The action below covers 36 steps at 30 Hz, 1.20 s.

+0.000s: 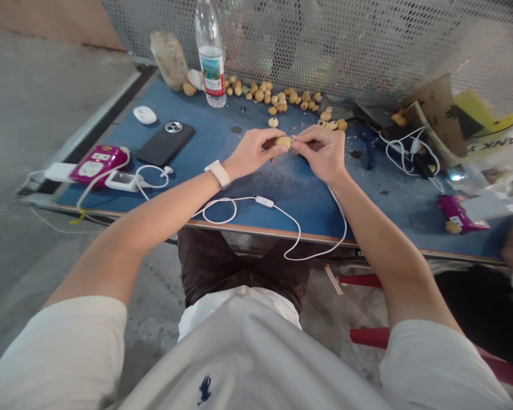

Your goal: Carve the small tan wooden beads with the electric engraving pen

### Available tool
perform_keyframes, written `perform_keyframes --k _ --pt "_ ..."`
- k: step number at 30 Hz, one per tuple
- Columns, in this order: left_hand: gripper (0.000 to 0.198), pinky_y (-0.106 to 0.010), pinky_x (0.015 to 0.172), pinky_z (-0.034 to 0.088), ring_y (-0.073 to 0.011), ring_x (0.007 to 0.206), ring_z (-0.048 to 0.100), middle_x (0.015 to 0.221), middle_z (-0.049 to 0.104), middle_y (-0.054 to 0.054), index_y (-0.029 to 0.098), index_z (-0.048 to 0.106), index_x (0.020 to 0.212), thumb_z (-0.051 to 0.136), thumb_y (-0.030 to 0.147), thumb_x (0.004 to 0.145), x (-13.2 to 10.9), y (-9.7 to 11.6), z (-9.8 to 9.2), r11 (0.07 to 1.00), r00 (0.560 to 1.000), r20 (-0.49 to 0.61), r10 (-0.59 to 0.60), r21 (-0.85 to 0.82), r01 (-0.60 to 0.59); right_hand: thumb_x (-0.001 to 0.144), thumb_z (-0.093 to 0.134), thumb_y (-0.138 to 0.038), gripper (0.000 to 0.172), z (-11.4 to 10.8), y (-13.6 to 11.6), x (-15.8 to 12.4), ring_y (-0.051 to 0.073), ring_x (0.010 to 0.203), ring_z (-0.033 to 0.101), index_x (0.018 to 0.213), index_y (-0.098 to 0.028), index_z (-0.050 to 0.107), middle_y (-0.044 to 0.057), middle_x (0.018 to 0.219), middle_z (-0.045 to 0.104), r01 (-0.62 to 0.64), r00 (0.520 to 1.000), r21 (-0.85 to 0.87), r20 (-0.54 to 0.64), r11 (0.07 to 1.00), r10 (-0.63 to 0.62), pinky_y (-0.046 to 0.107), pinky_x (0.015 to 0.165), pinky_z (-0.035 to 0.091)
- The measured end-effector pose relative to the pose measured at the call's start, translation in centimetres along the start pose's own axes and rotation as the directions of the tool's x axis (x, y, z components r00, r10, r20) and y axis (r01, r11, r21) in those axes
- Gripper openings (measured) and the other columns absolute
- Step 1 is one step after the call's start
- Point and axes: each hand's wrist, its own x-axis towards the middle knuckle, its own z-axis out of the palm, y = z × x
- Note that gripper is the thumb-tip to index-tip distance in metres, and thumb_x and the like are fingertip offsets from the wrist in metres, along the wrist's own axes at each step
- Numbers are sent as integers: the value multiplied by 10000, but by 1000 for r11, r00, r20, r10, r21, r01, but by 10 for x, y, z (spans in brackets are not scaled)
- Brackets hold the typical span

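Tan bead (283, 142): one, rounded, held in the air above the table between both hands, its ends pinched from either side.
Left hand (252, 152): thumb and fingertips pressed together, pinching the bead from the left; the other fingers curled under.
Right hand (318, 152): thumb and forefinger pinching at the bead's right end, almost meeting the left fingers; whether a small thin item sits in this grip is too small to tell.
Watch (218, 173): pale strap, worn on the left wrist.
Loose beads (277, 97): many, tan, scattered in a rough band along the far edge of the table, a few lying nearer the hands.
Table (205, 142): blue top, worn and speckled, with a light wooden edge nearest the person.
Bottle (210, 54): clear plastic, upright, at the far edge, just left of the loose beads.
Phone (165, 142): black, lying flat, left of the hands.
Mouse (145, 115): white, beyond the phone.
Power strip (98, 162): magenta, at the left end of the table, beside a white charger (122, 181).
Cable (264, 201): white, looped across the table below the hands and hanging over the edge.
Mesh screen (325, 45): perforated metal, standing behind the table.
Plastic bag (496, 154): printed, crumpled, at the right end.
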Motion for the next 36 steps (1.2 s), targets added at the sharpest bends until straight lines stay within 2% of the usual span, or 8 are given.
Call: perform_keyframes --k 7,10,14,18,22,27,32,36 --pt "731 -448 860 673 -269 883 821 902 789 -80 253 877 1134 749 972 1124 1 -5 -4 993 995 97 20 -114 -9 987 1003 -863 495 -3 -2 -1 368 1129 867 1045 -376 941 90 1082 905 -7 999 -51 32 999 9 604 1064 752" --pt "620 -447 872 675 -267 895 818 931 813 -86 249 876 1180 805 865 1151 3 -9 -7 996 992 125 15 -89 -4 1008 997 -831 472 -3 -9 0 376 1163 871 1102 -370 959 87 1116 915 -26 996 -145 82 989 38 588 1063 741" --pt "370 -418 962 688 -258 997 835 1055 875 -80 238 848 1248 877 596 1157 5 -12 -10 996 998 56 11 84 -16 1099 918 -768 409 -6 -10 4 395 1212 864 1177 -371 978 87 1182 928 -31 987 -282 144 959 74 594 1131 701" --pt "249 -426 1089 694 -264 1121 852 1265 911 -99 235 817 1303 890 378 1113 4 -17 -14 972 998 -27 51 230 -43 1140 869 -708 471 -25 11 9 466 1346 813 1375 -311 962 160 1301 918 -32 981 -457 155 889 115 649 1227 636" --pt "238 -466 1161 691 -288 1197 852 1307 909 -110 238 797 1310 885 279 1092 4 -28 -18 956 995 -84 61 292 -34 1096 895 -641 572 -41 42 8 509 1347 802 1459 -199 918 249 1364 891 -138 949 -631 137 763 284 683 1215 633" --pt "231 -481 1196 686 -308 1248 835 1317 884 -121 252 814 1242 916 213 1039 6 -39 -21 944 989 -143 33 329 16 1051 905 -611 480 -36 52 6 450 1080 836 1293 -199 946 215 1124 904 -198 911 -605 177 771 373 639 1095 675" --pt "269 -419 1127 692 -260 1176 837 1278 901 -90 224 801 1320 838 173 1059 10 -48 -19 956 982 -187 -7 286 62 1098 842 -572 415 -30 45 6 474 1151 830 1263 -196 901 243 1187 896 -204 903 -602 189 772 386 653 1127 660" --pt "206 -383 1106 690 -251 1190 850 1306 907 -105 222 807 1308 823 209 1103 13 -60 -22 971 974 -223 -24 226 76 1170 765 -662 504 -27 28 3 468 1265 801 1418 -224 793 235 1334 863 -159 924 -529 217 834 315 642 1157 642"
